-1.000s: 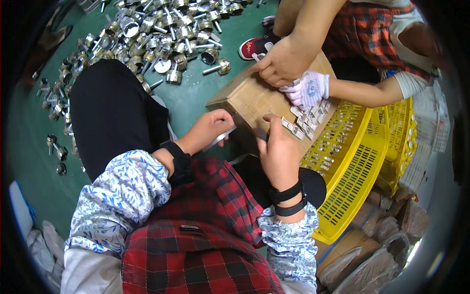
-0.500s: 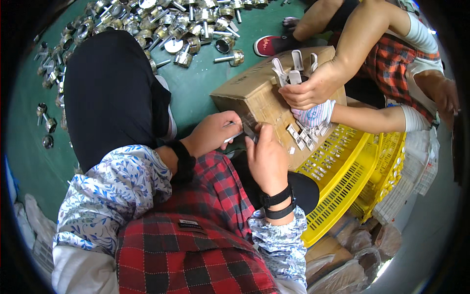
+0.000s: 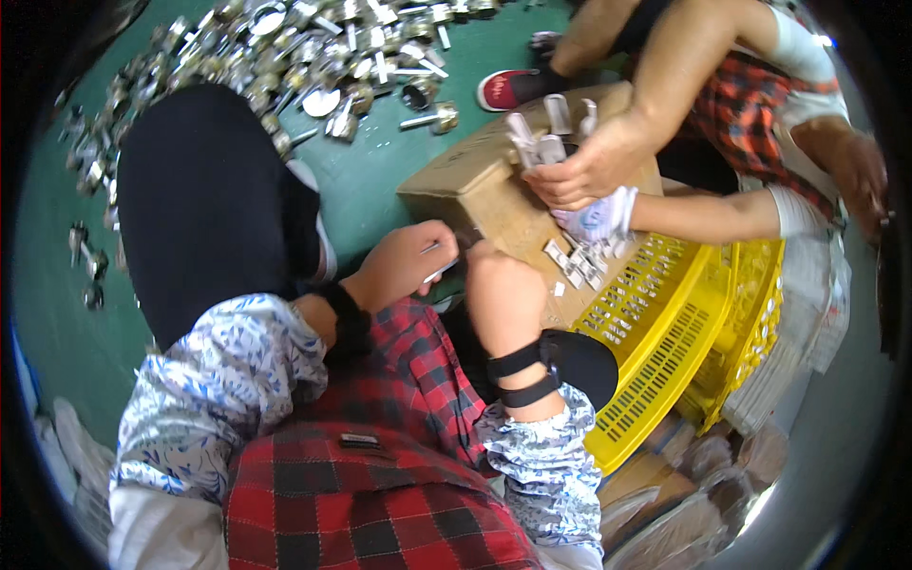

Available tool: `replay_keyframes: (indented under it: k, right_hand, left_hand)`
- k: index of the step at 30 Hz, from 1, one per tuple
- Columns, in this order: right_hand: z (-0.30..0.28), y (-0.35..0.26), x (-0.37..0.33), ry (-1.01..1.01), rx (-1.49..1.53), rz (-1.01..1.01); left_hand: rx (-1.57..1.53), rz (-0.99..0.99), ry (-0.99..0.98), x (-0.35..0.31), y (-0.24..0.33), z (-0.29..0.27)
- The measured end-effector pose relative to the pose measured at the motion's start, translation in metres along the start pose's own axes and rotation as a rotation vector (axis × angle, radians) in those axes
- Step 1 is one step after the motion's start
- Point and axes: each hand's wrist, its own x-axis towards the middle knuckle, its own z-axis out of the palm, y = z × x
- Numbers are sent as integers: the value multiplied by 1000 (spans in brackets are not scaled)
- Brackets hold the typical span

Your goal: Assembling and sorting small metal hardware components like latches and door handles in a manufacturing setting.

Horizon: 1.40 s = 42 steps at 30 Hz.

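My left hand is closed in a pinch in front of my lap. A small flat pale piece sticks out below its fingers; its kind is unclear. Close beside it on the right is my right hand, back upward and blurred, its fingers hidden. Both hands are by the near side of a cardboard box. Over the box, a co-worker's bare hand grips several white long-handled pieces. That person's gloved hand rests near small white-and-dark parts on the box.
Many shiny metal parts with stems lie heaped on the green floor. Yellow slotted baskets stand to the right, near plastic-wrapped bundles. The co-worker's red shoe is beyond the box.
My right hand has turned, so its fingers and the dark piece seen by them are now hidden. The left hand stays pinched on its pale piece. The view has shifted slightly.
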Motion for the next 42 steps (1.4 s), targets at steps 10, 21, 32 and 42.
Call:
replay_keyframes:
  k: [10,21,32,42]
  right_hand:
    - [28,35,-33,273,398,-50]
    - [1,109,-101,287,625,183]
    - [19,108,-88,-239,443,-106]
    - [-3,120,-80,-75,460,-53]
  left_hand:
    - [-33,-40,53,-8,8,23]
    - [422,55,-144,-95,268,153]
    - [15,407,-143,-55,282,176]
    - [-38,331,-146,42,242,165]
